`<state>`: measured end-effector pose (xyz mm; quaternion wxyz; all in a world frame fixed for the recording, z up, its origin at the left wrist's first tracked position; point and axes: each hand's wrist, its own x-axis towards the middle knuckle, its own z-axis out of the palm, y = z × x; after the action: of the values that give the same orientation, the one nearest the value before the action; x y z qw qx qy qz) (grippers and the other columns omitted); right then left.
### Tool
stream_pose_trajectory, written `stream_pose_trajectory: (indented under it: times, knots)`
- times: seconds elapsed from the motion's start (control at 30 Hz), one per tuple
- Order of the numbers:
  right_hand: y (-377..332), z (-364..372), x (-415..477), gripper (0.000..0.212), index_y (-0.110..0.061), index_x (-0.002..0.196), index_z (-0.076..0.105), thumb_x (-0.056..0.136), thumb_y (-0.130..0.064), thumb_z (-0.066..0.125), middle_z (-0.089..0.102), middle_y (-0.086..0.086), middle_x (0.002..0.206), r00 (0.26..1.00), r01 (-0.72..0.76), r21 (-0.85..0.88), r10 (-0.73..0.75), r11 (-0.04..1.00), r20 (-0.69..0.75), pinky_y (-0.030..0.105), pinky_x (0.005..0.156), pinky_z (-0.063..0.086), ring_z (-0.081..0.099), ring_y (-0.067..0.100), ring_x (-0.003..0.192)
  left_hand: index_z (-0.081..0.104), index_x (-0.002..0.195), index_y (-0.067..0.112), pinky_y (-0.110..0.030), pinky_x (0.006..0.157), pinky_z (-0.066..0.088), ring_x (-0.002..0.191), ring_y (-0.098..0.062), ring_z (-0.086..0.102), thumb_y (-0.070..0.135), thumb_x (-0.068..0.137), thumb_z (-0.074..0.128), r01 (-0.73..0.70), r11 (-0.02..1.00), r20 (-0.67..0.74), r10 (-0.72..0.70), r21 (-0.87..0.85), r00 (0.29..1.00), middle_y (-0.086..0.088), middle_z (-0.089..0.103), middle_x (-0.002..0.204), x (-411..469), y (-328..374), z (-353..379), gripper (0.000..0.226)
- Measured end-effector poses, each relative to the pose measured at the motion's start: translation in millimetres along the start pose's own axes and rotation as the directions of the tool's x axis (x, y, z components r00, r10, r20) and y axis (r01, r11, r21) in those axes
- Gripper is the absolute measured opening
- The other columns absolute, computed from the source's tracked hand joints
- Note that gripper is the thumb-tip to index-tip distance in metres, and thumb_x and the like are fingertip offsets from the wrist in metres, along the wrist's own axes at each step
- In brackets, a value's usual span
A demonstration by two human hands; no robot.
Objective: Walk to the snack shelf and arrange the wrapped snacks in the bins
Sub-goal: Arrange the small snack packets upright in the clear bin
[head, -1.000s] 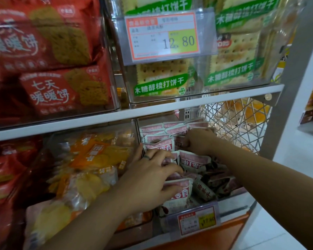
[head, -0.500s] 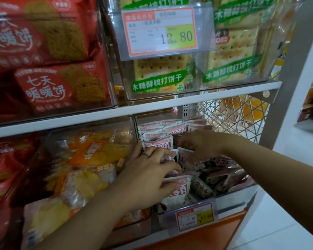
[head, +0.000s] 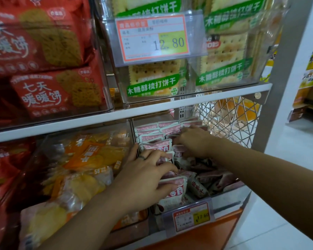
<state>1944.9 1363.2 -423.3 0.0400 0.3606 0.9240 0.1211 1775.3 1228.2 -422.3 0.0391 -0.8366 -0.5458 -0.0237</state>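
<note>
**Step in hand.** The walk to the shelf is judged complete. The current step is arranging the pink-and-white wrapped snacks (head: 153,147) in the lower right bin (head: 229,195).

**Hand state.**
- The left hand (head: 146,179) rests over the front of the bin. Its fingers are curled over the top edges of the front packets, and its thumb extends toward 12 o'clock along the bin's left wall. It holds these packets upright as a group.
- The right hand (head: 193,141) reaches in at mid-bin. Its fingers are bent down and appear to pinch the edge of one packet. The contact is partly hidden, so how firm the grip is cannot be confirmed.

**Location of the snacks.**
- The upright row (head: 152,128) stands at 12 o'clock of the left hand and at 9 to 10 o'clock of the right hand, touching the fingers of both.
- The loose heap (head: 211,175) lies flat and jumbled at 5 o'clock of the right hand and at 3 o'clock of the left hand.
- A price tag (head: 191,216) hangs at 6 o'clock on the bin front.
- The orange packets (head: 90,159) fill the neighbouring bin at 9 o'clock.

**Next move.** This is judged to call for seating the pinched packet against the row. The left hand should brace the row against toppling while packets are drawn from the heap one at a time.
</note>
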Motion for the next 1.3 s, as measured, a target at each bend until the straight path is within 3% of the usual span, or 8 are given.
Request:
stream_pose_trajectory:
  times: [0.2,0.33,0.5,0.6,0.73,1.0,1.17,1.3]
  knots:
    - [-2,-40,-42,0.024,-0.027,0.101,0.066,0.079,-0.036,0.066,0.069,-0.010,0.097,0.982,-0.134,0.435,0.178,0.890,-0.061,0.031,0.091,0.044,0.061,0.015,0.097,0.038,0.129,0.051,-0.046,0.108,-0.008,0.131,-0.010,0.029,0.074,0.075,0.009,0.010,1.000,-0.004,-0.010,0.022,1.000,0.016,0.033,0.138,-1,2,-2,0.065]
    - [-30,-40,-65,0.018,-0.020,0.097,0.071,0.085,-0.019,0.058,0.070,-0.004,0.100,0.991,-0.057,0.465,-0.005,0.884,0.130,0.029,0.084,0.049,0.062,0.012,0.090,0.038,0.130,0.051,-0.051,0.111,-0.001,0.129,-0.013,0.031,0.077,0.072,0.012,0.023,1.000,0.014,-0.023,0.013,1.000,0.013,0.038,0.132,-1,3,-4,0.068]
    - [-18,-41,-72,0.019,-0.019,0.098,0.072,0.088,-0.016,0.055,0.070,-0.008,0.093,0.994,-0.074,0.535,0.021,0.842,0.103,0.027,0.079,0.047,0.059,0.006,0.079,0.029,0.133,0.051,-0.056,0.111,0.008,0.130,-0.013,0.030,0.082,0.067,0.010,0.059,0.994,0.037,-0.063,0.094,0.997,0.014,0.036,0.130,-2,7,-3,0.075]
    - [-20,-30,-84,0.013,-0.029,0.091,0.068,0.082,-0.024,0.061,0.059,-0.016,0.083,0.983,-0.128,0.421,0.060,0.898,0.171,0.026,0.077,0.041,0.055,0.006,0.078,0.025,0.136,0.050,-0.056,0.111,0.005,0.135,-0.015,0.025,0.079,0.076,0.026,0.106,0.987,0.027,-0.110,0.120,0.994,0.012,0.030,0.138,1,10,-4,0.066]
    - [-29,-17,-81,0.010,-0.029,0.085,0.062,0.083,-0.025,0.054,0.064,-0.008,0.096,0.977,-0.203,0.072,0.197,0.976,0.082,0.040,0.101,0.028,0.059,0.017,0.092,0.023,0.138,0.049,-0.060,0.111,0.000,0.140,-0.020,0.017,0.071,0.081,0.045,0.152,0.978,0.013,-0.156,0.143,0.988,0.006,0.020,0.147,8,15,-6,0.065]
    - [-14,-14,-71,0.015,-0.018,0.094,0.062,0.085,-0.011,0.051,0.065,0.000,0.095,0.963,-0.261,-0.147,0.268,0.954,0.029,0.034,0.090,0.029,0.058,0.023,0.096,0.005,0.145,0.046,-0.061,0.112,0.002,0.142,-0.023,0.003,0.065,0.079,0.056,0.175,0.980,0.044,-0.180,0.101,0.983,0.005,0.003,0.150,18,15,-5,0.086]
    - [-17,-35,-83,0.018,-0.026,0.087,0.062,0.090,-0.040,0.052,0.063,-0.010,0.088,0.969,-0.247,0.233,0.234,0.940,0.084,0.039,0.100,0.029,0.056,0.015,0.089,0.013,0.144,0.047,-0.058,0.113,-0.006,0.143,-0.021,0.000,0.061,0.082,0.056,0.108,0.991,0.003,-0.109,0.074,0.994,0.006,0.002,0.149,12,11,-3,0.077]
    - [-28,-34,-78,0.037,-0.032,0.122,0.056,0.086,-0.042,0.056,0.067,-0.010,0.109,0.968,-0.244,0.367,0.251,0.898,0.027,0.043,0.107,0.032,0.059,0.014,0.105,0.030,0.140,0.041,-0.059,0.112,-0.005,0.142,-0.022,-0.004,0.060,0.083,0.054,0.110,0.988,-0.010,-0.110,0.110,0.994,0.003,0.004,0.149,8,12,-2,0.065]
